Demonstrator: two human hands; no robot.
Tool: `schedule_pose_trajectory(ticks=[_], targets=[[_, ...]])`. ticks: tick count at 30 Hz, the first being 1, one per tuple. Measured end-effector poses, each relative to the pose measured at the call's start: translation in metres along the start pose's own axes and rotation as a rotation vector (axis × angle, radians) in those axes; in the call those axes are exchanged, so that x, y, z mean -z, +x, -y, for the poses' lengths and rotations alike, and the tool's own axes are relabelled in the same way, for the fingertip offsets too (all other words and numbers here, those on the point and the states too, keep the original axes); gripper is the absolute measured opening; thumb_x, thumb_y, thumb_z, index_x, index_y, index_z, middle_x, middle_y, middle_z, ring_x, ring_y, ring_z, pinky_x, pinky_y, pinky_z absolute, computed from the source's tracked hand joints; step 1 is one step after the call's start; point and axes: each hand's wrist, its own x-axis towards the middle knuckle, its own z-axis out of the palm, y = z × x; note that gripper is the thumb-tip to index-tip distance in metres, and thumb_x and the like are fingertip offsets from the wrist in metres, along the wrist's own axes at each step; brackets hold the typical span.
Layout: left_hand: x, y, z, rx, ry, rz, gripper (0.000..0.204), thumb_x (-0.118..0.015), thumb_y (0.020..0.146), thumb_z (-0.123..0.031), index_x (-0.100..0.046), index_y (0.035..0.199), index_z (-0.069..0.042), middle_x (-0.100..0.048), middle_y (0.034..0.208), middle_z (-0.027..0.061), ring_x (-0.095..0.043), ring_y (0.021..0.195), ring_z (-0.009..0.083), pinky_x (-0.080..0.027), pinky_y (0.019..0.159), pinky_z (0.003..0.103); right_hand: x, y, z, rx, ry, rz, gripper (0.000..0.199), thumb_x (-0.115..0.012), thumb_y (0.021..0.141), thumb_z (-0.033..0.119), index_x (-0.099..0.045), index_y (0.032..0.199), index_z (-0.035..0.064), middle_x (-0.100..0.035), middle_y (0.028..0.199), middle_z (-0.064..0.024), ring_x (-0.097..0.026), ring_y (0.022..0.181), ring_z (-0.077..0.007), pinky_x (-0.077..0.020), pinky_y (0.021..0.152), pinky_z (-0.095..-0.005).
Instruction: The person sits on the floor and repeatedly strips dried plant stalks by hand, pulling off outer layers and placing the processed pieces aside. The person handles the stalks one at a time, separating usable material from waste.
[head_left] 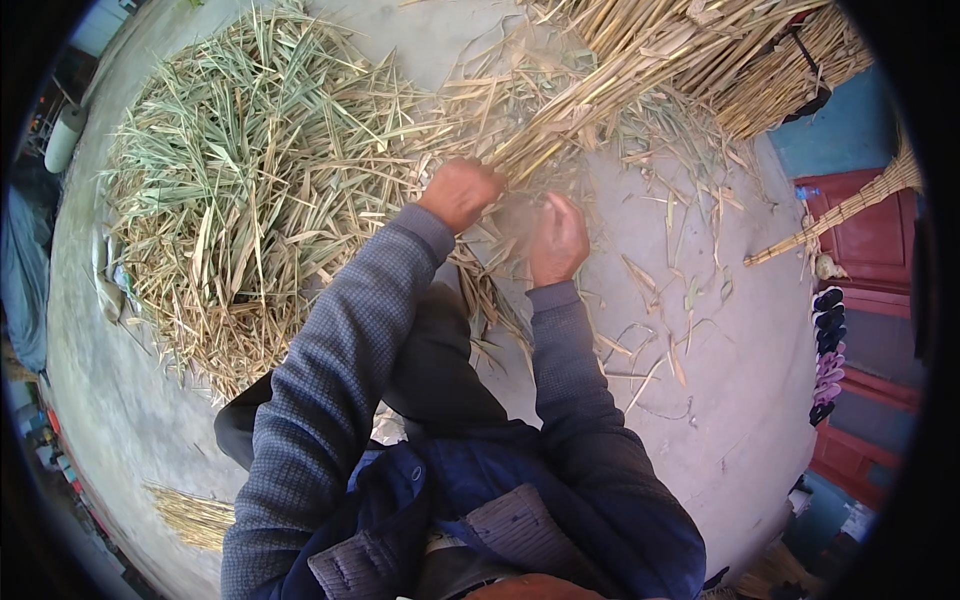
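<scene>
You are in what looks like a home, its yard or a ground-floor room, doubling as a craft workspace; whether a roof covers it, you cannot tell. The household side shows to your right, in the red panelled doors [865,235], the blue wall [845,130] and the row of slippers [830,345]. The work shows on your concrete floor [740,400]: long dry stalks [680,50] and a leaf heap [240,180].

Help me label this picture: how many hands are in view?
2: the left hand, closed at the lower end of the stalks, and the right hand, to its right. Both show plainly.
</scene>
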Motion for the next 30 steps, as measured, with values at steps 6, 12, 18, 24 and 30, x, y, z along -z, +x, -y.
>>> schedule_pose_trajectory(ticks=[6,12,18,24,30], targets=[[-0.007,0.000,0.007,0.073,-0.172,-0.040,0.019,-0.059,0.081,-0.007,-0.065,0.100,-0.008,-0.068,0.089,0.0137,-0.065,0.089,0.0345,-0.052,0.076,0.044,-0.028,0.019,-0.102,-0.696,0.633,0.115,0.048,-0.070,0.093,0.015,-0.051,0.133,-0.0024,-0.067,0.109,-0.0064,-0.065,0.082,-0.0128,-0.0484,0.068,-0.0263],[-0.004,-0.002,0.017,0.082,-0.233,-0.095,0.018,-0.060,0.082,-0.007,-0.065,0.100,-0.006,-0.068,0.089,0.0147,-0.065,0.087,0.0362,-0.052,0.076,0.044,-0.032,0.052,-0.124,-0.876,0.846,0.383,0.042,-0.068,0.093,0.012,-0.052,0.130,0.0013,-0.060,0.096,0.0005,-0.059,0.075,-0.0084,-0.0437,0.062,-0.0230],[-0.003,0.002,0.017,0.202,-0.245,-0.165,0.022,-0.061,0.083,-0.006,-0.063,0.105,-0.005,-0.067,0.093,0.0169,-0.064,0.090,0.0376,-0.052,0.079,0.044,-0.004,0.051,-0.124,-1.021,1.021,0.534,0.027,-0.070,0.091,0.005,-0.058,0.115,0.0046,-0.061,0.089,0.0019,-0.054,0.067,-0.0061,-0.0427,0.058,-0.0196],[0.010,0.004,0.000,0.396,-0.201,-0.404,0.020,-0.063,0.086,-0.008,-0.061,0.105,-0.004,-0.066,0.099,0.0183,-0.063,0.094,0.0388,-0.051,0.079,0.045,0.013,0.021,-0.064,-1.053,0.979,0.569,0.028,-0.072,0.088,0.005,-0.059,0.113,0.0044,-0.062,0.087,0.0035,-0.052,0.067,-0.0036,-0.0430,0.058,-0.0177],[0.007,-0.018,-0.045,0.342,-0.388,0.040,0.037,-0.066,0.088,-0.043,-0.064,0.082,-0.007,-0.065,0.078,0.0167,-0.065,0.079,0.0367,-0.050,0.065,0.046,0.004,0.005,0.000,-1.014,1.174,0.536,0.021,-0.069,0.090,0.010,-0.059,0.108,0.0051,-0.060,0.086,0.0052,-0.055,0.074,-0.0014,-0.0453,0.063,-0.0179]])
